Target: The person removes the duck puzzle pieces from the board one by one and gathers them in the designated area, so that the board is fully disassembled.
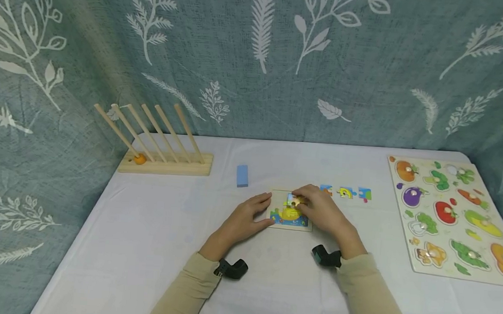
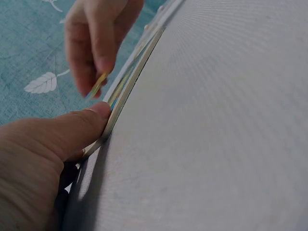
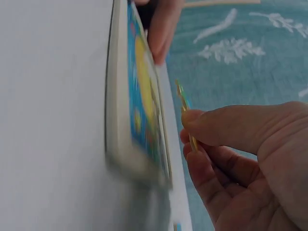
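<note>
A small wooden jigsaw board [image 1: 279, 198] lies in the middle of the table, its lower part filled with blue and yellow picture pieces. My left hand [image 1: 243, 220] holds the board's left side, thumb at the lower edge and fingers near the upper corner; in the left wrist view the thumb [image 2: 79, 126] presses on the rim. Between thumb and fingers, my right hand [image 1: 324, 211] pinches a jigsaw piece [image 1: 292, 199] over the board's upper right. The right wrist view shows this piece [image 3: 182, 98] edge-on, apart from the board.
Three loose jigsaw pieces [image 1: 346, 193] lie behind the right hand, one partly covered. A blue block [image 1: 242, 176] sits behind the left hand. At the back left stands a wooden peg rack [image 1: 167, 169] with an orange bead [image 1: 139, 159]. A vegetable puzzle board [image 1: 451, 239] occupies the right side.
</note>
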`<state>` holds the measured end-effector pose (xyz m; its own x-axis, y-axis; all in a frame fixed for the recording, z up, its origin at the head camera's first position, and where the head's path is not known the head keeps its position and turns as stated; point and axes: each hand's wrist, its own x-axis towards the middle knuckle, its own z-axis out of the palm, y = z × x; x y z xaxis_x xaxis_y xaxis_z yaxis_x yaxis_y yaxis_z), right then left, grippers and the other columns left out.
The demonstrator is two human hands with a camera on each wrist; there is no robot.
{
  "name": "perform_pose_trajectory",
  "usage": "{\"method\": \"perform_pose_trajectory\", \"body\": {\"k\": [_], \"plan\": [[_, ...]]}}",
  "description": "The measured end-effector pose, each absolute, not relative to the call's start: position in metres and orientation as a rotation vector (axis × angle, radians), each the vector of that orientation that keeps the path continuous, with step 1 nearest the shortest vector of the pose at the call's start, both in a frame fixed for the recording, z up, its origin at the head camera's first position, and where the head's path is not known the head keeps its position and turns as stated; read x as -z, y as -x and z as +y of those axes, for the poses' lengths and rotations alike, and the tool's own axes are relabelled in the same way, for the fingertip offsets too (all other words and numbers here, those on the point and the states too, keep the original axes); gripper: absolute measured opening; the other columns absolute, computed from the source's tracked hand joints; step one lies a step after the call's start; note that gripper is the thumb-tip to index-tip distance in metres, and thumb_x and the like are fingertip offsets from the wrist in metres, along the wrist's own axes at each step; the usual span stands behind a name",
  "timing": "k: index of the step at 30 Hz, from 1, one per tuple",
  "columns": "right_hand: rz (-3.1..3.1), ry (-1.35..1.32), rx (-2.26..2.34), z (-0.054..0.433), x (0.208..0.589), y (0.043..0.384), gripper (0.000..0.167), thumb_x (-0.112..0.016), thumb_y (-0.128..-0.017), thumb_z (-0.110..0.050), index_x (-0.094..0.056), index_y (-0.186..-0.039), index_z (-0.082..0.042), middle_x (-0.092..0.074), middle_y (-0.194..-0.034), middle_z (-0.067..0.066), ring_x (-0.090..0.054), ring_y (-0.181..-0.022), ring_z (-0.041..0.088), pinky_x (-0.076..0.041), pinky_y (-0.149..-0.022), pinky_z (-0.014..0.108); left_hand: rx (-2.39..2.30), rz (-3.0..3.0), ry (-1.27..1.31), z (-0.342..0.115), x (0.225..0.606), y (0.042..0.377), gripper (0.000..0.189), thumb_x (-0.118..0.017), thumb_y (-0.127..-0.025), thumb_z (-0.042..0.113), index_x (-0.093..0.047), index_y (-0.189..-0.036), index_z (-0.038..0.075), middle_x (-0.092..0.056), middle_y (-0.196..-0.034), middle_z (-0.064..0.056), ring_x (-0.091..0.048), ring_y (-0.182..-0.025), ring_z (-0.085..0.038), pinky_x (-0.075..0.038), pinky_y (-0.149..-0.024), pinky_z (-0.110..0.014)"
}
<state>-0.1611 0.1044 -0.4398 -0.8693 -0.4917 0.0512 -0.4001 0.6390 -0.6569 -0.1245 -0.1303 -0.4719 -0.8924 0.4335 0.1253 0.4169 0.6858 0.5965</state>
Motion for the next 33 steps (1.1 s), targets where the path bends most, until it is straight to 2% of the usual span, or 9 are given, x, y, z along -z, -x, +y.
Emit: {"method": "perform_pose_trajectory", "body": {"k": [4, 11, 14, 20, 26, 33], "plan": [[2.769, 0.729, 1.028, 0.125, 0.443, 0.159, 0.031, -0.064, -0.088, -0.005, -0.064, -0.119, -0.002, -0.064, -0.116, 0.013, -0.06, -0.103, 0.027, -0.051, -0.089, 0.044, -1.015, 2.872, -0.714, -0.13, 0.472, 0.123, 0.063, -0.071, -0.085, 0.029, -0.049, -0.134, -0.004, -0.044, -0.146, -0.011, -0.039, -0.136, -0.028, -0.035, -0.113, -0.041], [2.808, 0.635, 1.01, 0.158, 0.448, 0.15, 0.031, -0.064, -0.087, -0.003, -0.064, -0.118, 0.0, -0.061, -0.122, 0.019, -0.056, -0.113, 0.035, -0.047, -0.097, 0.05, -1.028, 2.873, -0.713, -0.131, 0.472, 0.122, 0.063, -0.072, -0.084, 0.028, -0.049, -0.134, -0.005, -0.044, -0.146, -0.012, -0.04, -0.136, -0.027, -0.035, -0.113, -0.039], [2.821, 0.608, 1.011, 0.166, 0.451, 0.147, 0.031, -0.064, -0.087, -0.002, -0.064, -0.118, 0.0, -0.062, -0.119, 0.018, -0.058, -0.108, 0.033, -0.049, -0.093, 0.049, -1.033, 2.866, -0.713, -0.13, 0.472, 0.122, 0.064, -0.072, -0.084, 0.028, -0.048, -0.134, -0.005, -0.044, -0.146, -0.012, -0.039, -0.136, -0.027, -0.034, -0.113, -0.039], [2.839, 0.614, 1.011, 0.171, 0.455, 0.146, 0.027, -0.062, -0.088, -0.001, -0.065, -0.115, 0.0, -0.06, -0.117, 0.018, -0.059, -0.099, 0.028, -0.052, -0.084, 0.044, -1.028, 2.861, -0.721, -0.129, 0.472, 0.123, 0.064, -0.071, -0.085, 0.028, -0.048, -0.134, -0.005, -0.043, -0.146, -0.012, -0.039, -0.136, -0.027, -0.034, -0.113, -0.039], [2.865, 0.662, 1.005, 0.172, 0.458, 0.147, 0.027, -0.061, -0.088, 0.003, -0.066, -0.114, 0.001, -0.059, -0.113, 0.017, -0.058, -0.095, 0.027, -0.052, -0.081, 0.042, -1.038, 2.867, -0.738, -0.129, 0.473, 0.124, 0.063, -0.072, -0.085, 0.027, -0.049, -0.134, -0.005, -0.044, -0.145, -0.013, -0.04, -0.136, -0.028, -0.035, -0.113, -0.04], [2.869, 0.649, 1.003, 0.172, 0.459, 0.148, 0.028, -0.061, -0.089, 0.002, -0.066, -0.116, 0.001, -0.059, -0.112, 0.016, -0.056, -0.101, 0.03, -0.05, -0.084, 0.045, -1.033, 2.862, -0.727, -0.129, 0.472, 0.125, 0.064, -0.071, -0.085, 0.027, -0.048, -0.134, -0.005, -0.043, -0.146, -0.013, -0.039, -0.136, -0.028, -0.035, -0.113, -0.04]]}}
